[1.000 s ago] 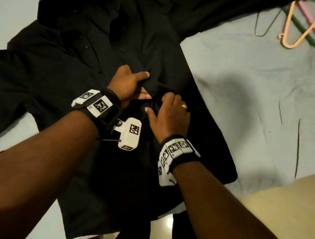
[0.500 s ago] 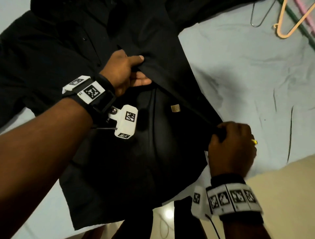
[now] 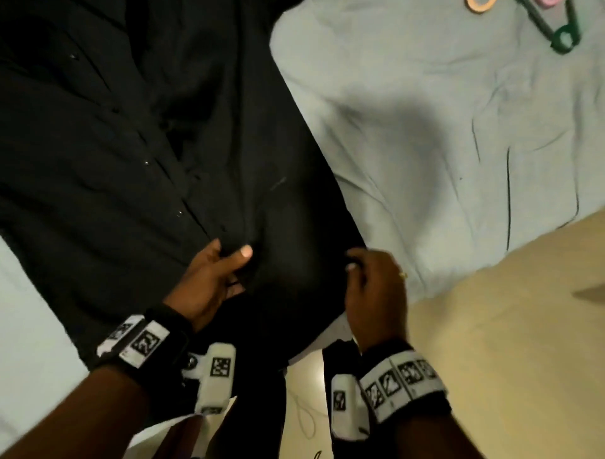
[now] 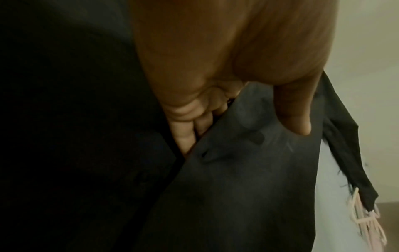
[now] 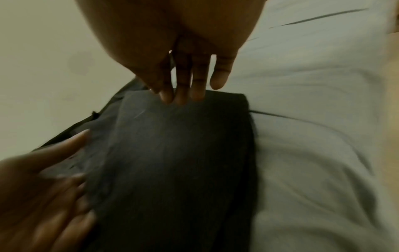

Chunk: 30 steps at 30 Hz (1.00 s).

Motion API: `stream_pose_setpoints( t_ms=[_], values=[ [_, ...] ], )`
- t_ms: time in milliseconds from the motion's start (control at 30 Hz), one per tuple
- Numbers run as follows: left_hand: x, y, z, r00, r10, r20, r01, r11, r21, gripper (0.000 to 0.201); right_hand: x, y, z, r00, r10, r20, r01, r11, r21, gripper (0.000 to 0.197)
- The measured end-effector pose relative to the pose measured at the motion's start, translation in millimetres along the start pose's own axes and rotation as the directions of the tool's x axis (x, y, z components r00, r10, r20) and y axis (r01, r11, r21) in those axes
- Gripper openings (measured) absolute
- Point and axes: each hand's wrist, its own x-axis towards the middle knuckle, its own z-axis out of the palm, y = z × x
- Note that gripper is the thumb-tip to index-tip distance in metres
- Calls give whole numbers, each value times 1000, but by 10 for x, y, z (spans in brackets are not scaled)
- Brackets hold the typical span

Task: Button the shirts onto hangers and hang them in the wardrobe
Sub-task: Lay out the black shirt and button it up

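Observation:
A black shirt (image 3: 137, 157) lies spread front-up on a pale bed sheet (image 3: 442, 137), with its hem towards me. My left hand (image 3: 232, 255) grips a fold of the front edge low on the shirt, thumb on top and fingers curled under. In the left wrist view the thumb (image 4: 298, 122) presses the shirt (image 4: 237, 187) against those fingers. My right hand (image 3: 352, 262) pinches the shirt's lower right hem corner. From the right wrist, its fingertips (image 5: 183, 97) sit on the hem edge of the shirt (image 5: 172, 170).
A green hanger (image 3: 563, 39), an orange hanger (image 3: 479, 5) and a pink hanger (image 3: 550, 2) lie on the sheet at the far right. Pink hangers (image 4: 367, 226) also show in the left wrist view. The bed's edge runs diagonally, with beige floor (image 3: 491, 360) to the right of it.
My left hand has slid down the front edge from mid-shirt to near the hem. My right hand left the middle for the lower right hem corner and holds it.

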Motion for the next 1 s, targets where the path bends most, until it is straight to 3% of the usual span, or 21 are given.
stream_pose_setpoints(
  t_ms=[100, 200, 267, 333, 433, 467, 600, 733, 833, 933, 1000],
  values=[
    [-134, -268, 74, 1000, 1, -4, -1, 1000, 6, 67, 134, 424, -103, 979, 197, 56, -196, 980, -21, 48],
    [-245, -337, 149, 999, -24, -35, 19, 990, -137, 40, 183, 574, -107, 987, 94, 133, -99, 995, 29, 50],
    [-310, -318, 166, 997, -42, -57, 28, 974, -225, 33, 210, 589, -96, 978, 34, 204, -43, 998, 39, 46],
    [-381, -325, 188, 997, -44, -56, 26, 961, -275, 31, 232, 578, -59, 970, 56, 235, -63, 998, 24, 42],
    [-486, -393, 234, 995, -96, -27, 86, 964, -250, 60, 234, 525, -16, 966, 127, 225, -131, 991, 3, 40],
    [-513, -409, 257, 993, -111, -25, 102, 966, -239, 61, 241, 506, 8, 969, 125, 213, -119, 992, -40, 34],
    [-620, -468, 294, 990, -139, -37, 122, 946, -300, 41, 262, 478, 57, 988, 65, 139, -33, 974, -224, 3],
    [-683, -510, 319, 991, -104, -80, 76, 952, -295, 41, 285, 682, -188, 990, 135, 39, -117, 946, -304, 23],
    [-720, -559, 384, 981, -169, -93, 131, 938, -320, 42, 244, 721, -306, 981, 106, 161, -79, 983, -163, 8],
    [-761, -553, 389, 977, -211, -42, 185, 923, -336, 39, 246, 592, -149, 909, -16, 417, 74, 989, -125, 55],
    [-759, -531, 366, 977, -214, -13, 197, 917, -348, 34, 266, 493, -17, 905, 0, 424, 100, 972, -214, 67]
  ],
)
